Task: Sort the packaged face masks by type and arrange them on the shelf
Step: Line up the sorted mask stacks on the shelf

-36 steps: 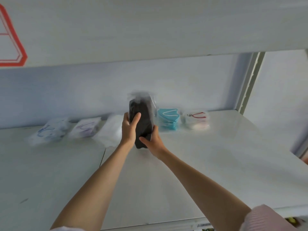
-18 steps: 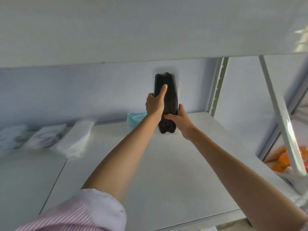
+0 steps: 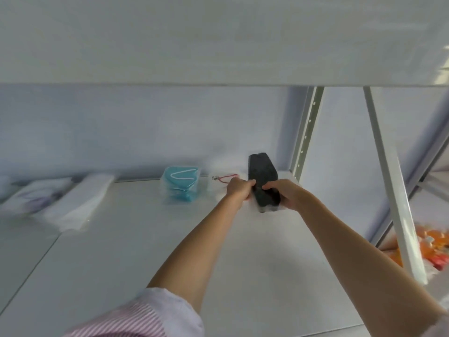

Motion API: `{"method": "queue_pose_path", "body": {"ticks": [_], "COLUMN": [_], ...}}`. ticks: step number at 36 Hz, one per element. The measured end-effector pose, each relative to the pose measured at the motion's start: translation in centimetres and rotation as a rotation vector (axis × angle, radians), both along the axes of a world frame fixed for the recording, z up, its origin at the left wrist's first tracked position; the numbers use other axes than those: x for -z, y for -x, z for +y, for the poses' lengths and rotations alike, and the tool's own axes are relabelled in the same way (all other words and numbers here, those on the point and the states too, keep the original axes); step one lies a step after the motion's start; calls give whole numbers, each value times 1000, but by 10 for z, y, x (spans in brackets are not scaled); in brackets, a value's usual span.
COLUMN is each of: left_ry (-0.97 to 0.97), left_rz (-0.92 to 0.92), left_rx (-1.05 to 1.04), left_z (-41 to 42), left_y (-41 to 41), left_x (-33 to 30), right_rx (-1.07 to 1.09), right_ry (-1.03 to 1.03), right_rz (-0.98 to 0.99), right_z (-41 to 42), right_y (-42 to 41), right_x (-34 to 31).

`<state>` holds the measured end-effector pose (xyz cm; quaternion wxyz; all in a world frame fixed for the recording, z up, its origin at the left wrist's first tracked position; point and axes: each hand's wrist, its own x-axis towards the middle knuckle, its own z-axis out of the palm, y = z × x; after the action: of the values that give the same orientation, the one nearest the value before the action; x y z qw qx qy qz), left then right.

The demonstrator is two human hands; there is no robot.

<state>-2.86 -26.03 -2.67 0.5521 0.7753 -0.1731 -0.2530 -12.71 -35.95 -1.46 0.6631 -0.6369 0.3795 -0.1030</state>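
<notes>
Both hands, left hand [image 3: 239, 188] and right hand [image 3: 288, 194], grip the black mask pack [image 3: 263, 182] at the white shelf [image 3: 145, 251]'s back right, pale wall [image 3: 121, 130] behind.

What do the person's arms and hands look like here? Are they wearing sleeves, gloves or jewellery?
Both forearms are bare from above the elbow down. The left arm has a short sleeve with thin pink and white stripes, ending above the elbow. A little of the same pale cloth shows at the right edge of the picture. The left hand and right hand have no gloves. No rings, watch or bracelets can be seen.
</notes>
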Motion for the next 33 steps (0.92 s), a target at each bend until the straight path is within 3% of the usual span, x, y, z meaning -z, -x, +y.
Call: {"method": "queue_pose_path", "body": {"ticks": [4,12,28,33], "left_ry": [-166,-183,-334,-381], "left_rz": [-230,-357,-431,-458], "left_rx": [-2,-14,63,85], "left_z": [-7,-20,-23,-18], "left_y": [7,15,31,30], "left_x": [4,-1,-2,1], "right_rx": [4,-26,-22,-50], "right_ry": [-1,-24,10,120], "right_rz": [5,-104,-43,32], "right_z": [-5,-21,-35,-45], "right_y": [0,10,5,-13], "right_x": [10,12,27,46]}}
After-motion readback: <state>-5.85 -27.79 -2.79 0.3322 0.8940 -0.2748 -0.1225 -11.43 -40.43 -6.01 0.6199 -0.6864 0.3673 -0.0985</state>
